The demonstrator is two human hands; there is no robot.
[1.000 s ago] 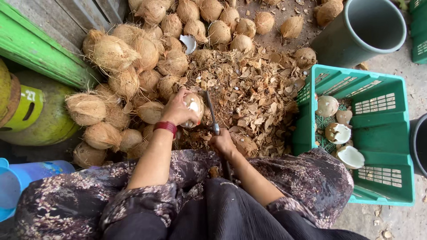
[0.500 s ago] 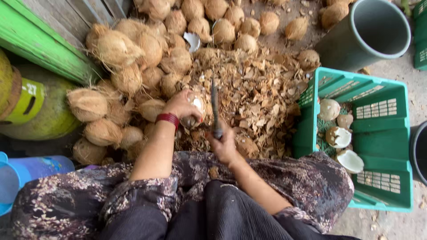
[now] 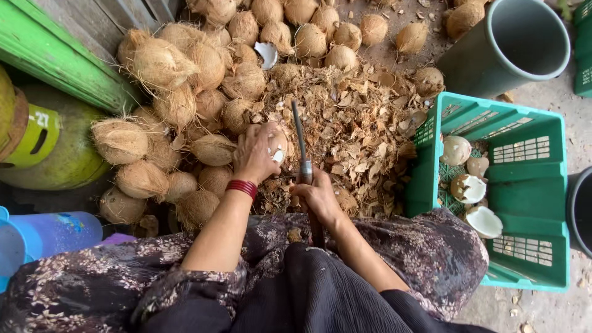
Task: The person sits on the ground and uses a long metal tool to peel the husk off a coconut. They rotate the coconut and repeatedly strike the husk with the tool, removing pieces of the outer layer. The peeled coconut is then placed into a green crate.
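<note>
My left hand (image 3: 256, 154), with a red band at the wrist, grips a partly shelled coconut (image 3: 277, 145) that shows white flesh. It rests on a heap of brown shell chips (image 3: 351, 129). My right hand (image 3: 317, 194) holds the handle of a long dark knife (image 3: 300, 139). The blade points away from me and stands just right of the coconut. Whether the blade touches the coconut, I cannot tell.
A pile of husked coconuts (image 3: 179, 80) lies to the left and far side. A green plastic crate (image 3: 524, 185) at the right holds several white peeled pieces (image 3: 468, 188). A grey-green bucket (image 3: 512, 46) stands behind it. At far left are a green cylinder (image 3: 43, 142) and a blue container (image 3: 43, 234).
The knife has swung from a slant near the coconut to nearly straight ahead, and my right hand has shifted slightly. My left hand keeps hold of the coconut.
</note>
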